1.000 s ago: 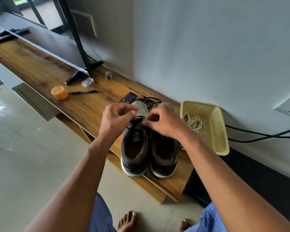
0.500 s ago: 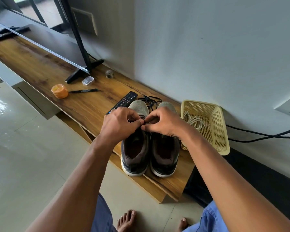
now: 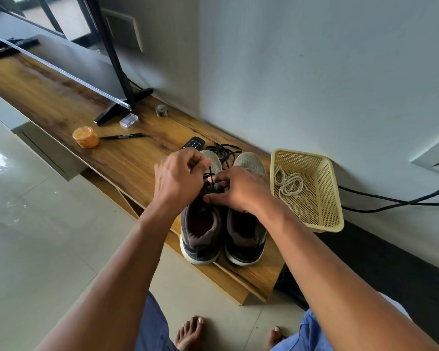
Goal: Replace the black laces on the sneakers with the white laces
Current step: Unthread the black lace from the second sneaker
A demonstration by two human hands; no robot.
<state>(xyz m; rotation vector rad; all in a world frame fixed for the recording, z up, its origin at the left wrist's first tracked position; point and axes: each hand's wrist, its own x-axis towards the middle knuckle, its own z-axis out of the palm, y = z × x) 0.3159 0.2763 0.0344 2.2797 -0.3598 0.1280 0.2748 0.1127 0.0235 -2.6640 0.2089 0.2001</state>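
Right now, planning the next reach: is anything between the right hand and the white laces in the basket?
Only the basket's near wall stands between the right hand and the white laces; the basket is open-topped.

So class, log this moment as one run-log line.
step: unlacing left sneaker | left hand: pinching black lace | right hand: on sneaker | white laces: in basket

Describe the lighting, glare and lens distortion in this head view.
Head view: soft, even daylight with faint shadows; bright glare on the floor tiles at the left; wide-angle bending curves the wooden shelf and stretches both forearms; the sneakers and white laces stay sharp.
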